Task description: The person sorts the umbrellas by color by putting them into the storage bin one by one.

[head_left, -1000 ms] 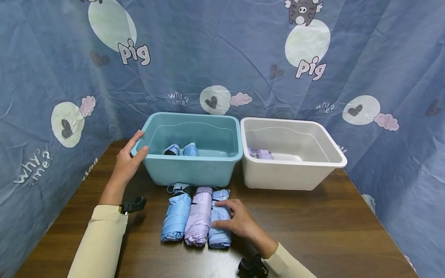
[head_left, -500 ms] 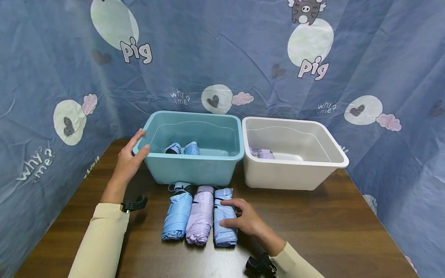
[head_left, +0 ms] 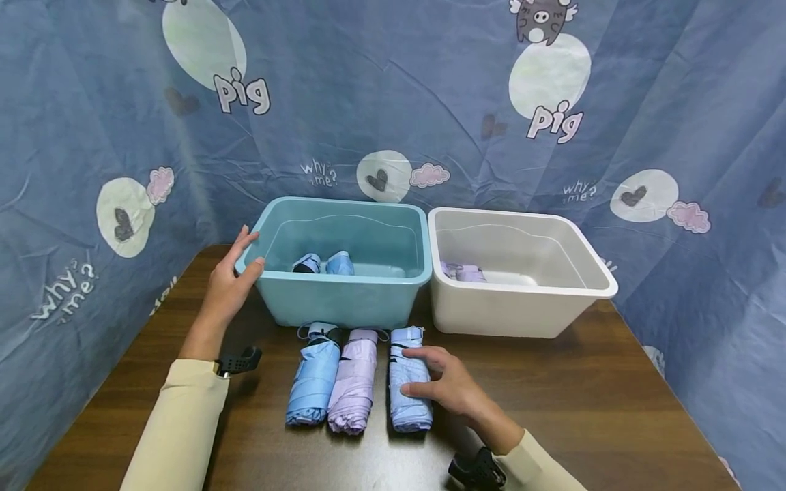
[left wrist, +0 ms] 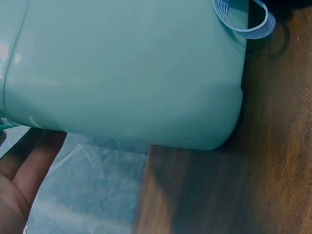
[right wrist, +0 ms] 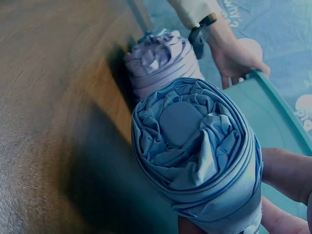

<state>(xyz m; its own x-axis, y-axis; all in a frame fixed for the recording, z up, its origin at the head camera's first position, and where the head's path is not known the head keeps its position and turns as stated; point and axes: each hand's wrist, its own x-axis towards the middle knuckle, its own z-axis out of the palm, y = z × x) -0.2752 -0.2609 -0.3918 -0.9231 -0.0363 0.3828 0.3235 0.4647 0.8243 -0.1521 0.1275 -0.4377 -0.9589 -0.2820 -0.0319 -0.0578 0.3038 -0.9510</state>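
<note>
Three folded umbrellas lie on the table in front of the bins: a blue umbrella (head_left: 314,382) at left, a lilac umbrella (head_left: 353,385) close beside it, and a lighter blue umbrella (head_left: 408,374) set apart to the right. My right hand (head_left: 451,385) grips that lighter blue umbrella from its right side, thumb and fingers around its body. Its rolled end fills the middle of the right wrist view. My left hand (head_left: 227,283) holds the left corner of the teal bin (head_left: 334,300), thumb at the front rim and fingers along the outer side.
Two blue umbrellas (head_left: 340,263) show inside the teal bin. A white bin (head_left: 516,310) stands right beside it, with lilac umbrellas (head_left: 469,274) at its left end. Behind both hangs a blue printed cloth (head_left: 479,170). The wooden table (head_left: 571,395) extends to the right.
My right hand has drawn the lighter blue umbrella to the right, opening a gap from the lilac one. My left hand stays at the teal bin's corner.
</note>
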